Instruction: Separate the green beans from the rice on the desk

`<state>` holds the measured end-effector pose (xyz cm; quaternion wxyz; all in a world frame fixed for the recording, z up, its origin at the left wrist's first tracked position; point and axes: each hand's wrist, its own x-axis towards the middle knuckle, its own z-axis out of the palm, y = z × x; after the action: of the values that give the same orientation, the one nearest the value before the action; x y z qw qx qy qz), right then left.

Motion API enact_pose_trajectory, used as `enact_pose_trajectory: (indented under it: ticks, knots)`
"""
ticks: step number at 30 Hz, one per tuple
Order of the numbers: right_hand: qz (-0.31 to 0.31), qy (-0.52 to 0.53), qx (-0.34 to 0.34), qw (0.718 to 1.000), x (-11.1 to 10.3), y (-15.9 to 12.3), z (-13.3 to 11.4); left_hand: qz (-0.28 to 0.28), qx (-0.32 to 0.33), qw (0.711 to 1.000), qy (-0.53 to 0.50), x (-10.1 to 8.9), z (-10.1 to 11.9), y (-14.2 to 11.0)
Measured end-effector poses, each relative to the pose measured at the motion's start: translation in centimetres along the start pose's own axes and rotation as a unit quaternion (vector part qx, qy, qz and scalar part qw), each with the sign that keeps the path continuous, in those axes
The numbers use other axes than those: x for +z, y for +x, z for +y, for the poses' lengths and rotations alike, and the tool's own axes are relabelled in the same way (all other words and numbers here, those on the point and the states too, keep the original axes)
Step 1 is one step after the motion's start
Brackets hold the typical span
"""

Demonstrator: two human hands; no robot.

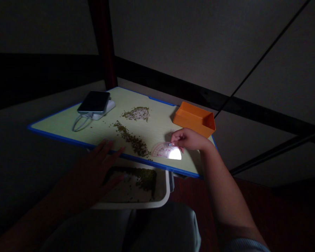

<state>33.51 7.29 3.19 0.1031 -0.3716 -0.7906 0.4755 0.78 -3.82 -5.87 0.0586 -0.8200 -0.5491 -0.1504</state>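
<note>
Between the thumb and fingers of my right hand (189, 138) is a clear protractor (161, 149) with pinkish markings, held low over the pale board (99, 134); a bright glare covers its right end. Left of it, a band of small dark green-brown grains (133, 139) slants across the board. A second heap of grains, mixed with whitish bits (138, 113), lies farther back. My left hand (99, 168) is in shadow, fingers spread at the board's blue front edge, above a white tub (162, 201) that contains more greenish grains (145, 178).
An orange open box (194, 119) stands at the board's back right. At the left, a phone (94, 102) lies on a white block (109, 107) with a looped cable (80, 124). Walls rise close behind the board, and the surroundings are dark.
</note>
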Motion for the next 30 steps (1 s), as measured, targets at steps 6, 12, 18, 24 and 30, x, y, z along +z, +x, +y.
enact_pose_trajectory:
  ticks: [6,12,18,24,30]
  knots:
    - [-0.016,-0.013,0.006,1.000,0.35,0.30,0.08,-0.007,0.000,1.000,0.003,0.15,-0.08,-0.03]
    - [-0.036,-0.014,0.006,0.999,0.38,0.25,0.02,0.000,-0.002,1.000,0.005,-0.05,0.01,-0.05]
    - [-0.027,-0.001,-0.008,1.000,0.44,0.21,-0.13,0.000,-0.004,1.000,0.006,-0.21,0.12,-0.09]
    - [-0.027,0.003,-0.005,1.000,0.71,0.47,-0.20,-0.013,-0.008,1.000,0.006,0.06,0.06,-0.08]
    - [-0.041,0.024,0.002,0.999,0.83,0.51,-0.10,-0.006,-0.009,1.000,-0.007,-0.02,0.09,-0.10]
